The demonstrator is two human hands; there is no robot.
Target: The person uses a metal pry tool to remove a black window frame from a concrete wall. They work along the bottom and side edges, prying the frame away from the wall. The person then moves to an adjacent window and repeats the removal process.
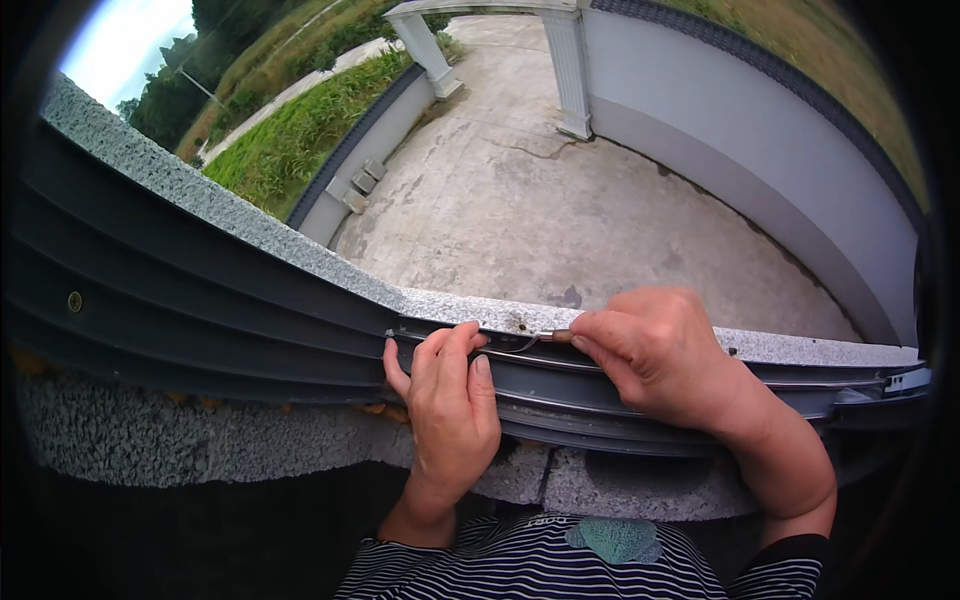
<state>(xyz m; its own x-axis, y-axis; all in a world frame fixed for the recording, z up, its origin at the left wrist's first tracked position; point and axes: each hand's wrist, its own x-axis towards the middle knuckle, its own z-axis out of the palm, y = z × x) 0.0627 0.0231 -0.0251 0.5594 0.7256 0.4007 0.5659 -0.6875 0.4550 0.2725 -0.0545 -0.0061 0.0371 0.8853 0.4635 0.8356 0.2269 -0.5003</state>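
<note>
My right hand (665,355) pinches the short brown handle of a small thin-bladed metal tool (548,336) between thumb and fingers. Its slim metal end points left, over the outer groove of a dark grey sliding-window track (570,382). My left hand (450,405) rests on the same track near its left corner, with fingers apart and bent over the rails. A thin dark line runs from the tool's tip toward the left fingertips; whether those fingers touch it I cannot tell.
A speckled stone ledge (455,304) borders the track outside. On the left rises the ribbed window jamb (180,290) with a screw (75,301). A light fitting (907,380) sits at the track's right end. Far below lie a concrete yard (480,220) and a white wall (740,130).
</note>
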